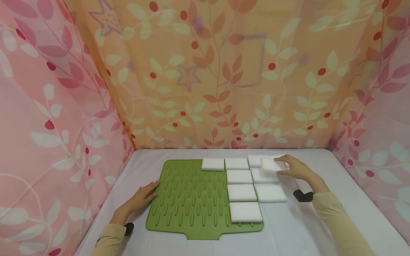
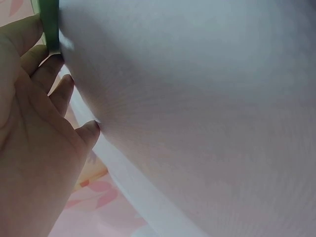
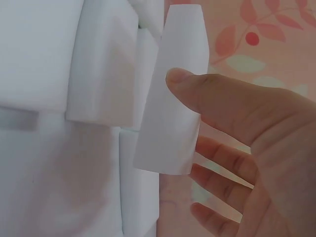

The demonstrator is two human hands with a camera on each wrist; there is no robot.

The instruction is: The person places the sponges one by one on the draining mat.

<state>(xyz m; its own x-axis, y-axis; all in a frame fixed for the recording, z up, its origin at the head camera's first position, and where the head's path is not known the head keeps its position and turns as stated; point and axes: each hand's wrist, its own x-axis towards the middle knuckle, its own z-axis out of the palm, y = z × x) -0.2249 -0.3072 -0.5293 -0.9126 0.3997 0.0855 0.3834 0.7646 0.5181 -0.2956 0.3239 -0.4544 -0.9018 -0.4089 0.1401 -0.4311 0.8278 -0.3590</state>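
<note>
We pinch a block (image 3: pixel 170 127) in our right hand (image 1: pixel 296 168), raised near the back-right blocks (image 1: pixel 265 179); our left hand (image 1: pixel 138 198), fingers loosely extended, touches the mat (image 1: pixel 192 199) edge. We should pinch lightly, hold level, avoid dragging the mat.

Mat (image 1: pixel 189 201): olive grn, rows of short raised dashes in same grn. Blocks (image 1: pixel 246 212): plain wht, incl. the held one. Worktop (image 1: pixel 294 227): pale wht w/ lilac tint. Back curtain (image 1: pixel 198 103): orange-yellow bkgd, cream + rust lvs, red dots, faint purple stars & sq. outline. Side curtains (image 1: pixel 70 121): pink, wht + dk pink lvs, red dots. Sleeves (image 1: pixel 339 217): beige. Wrist pcs (image 1: pixel 301 196): blk.
</note>
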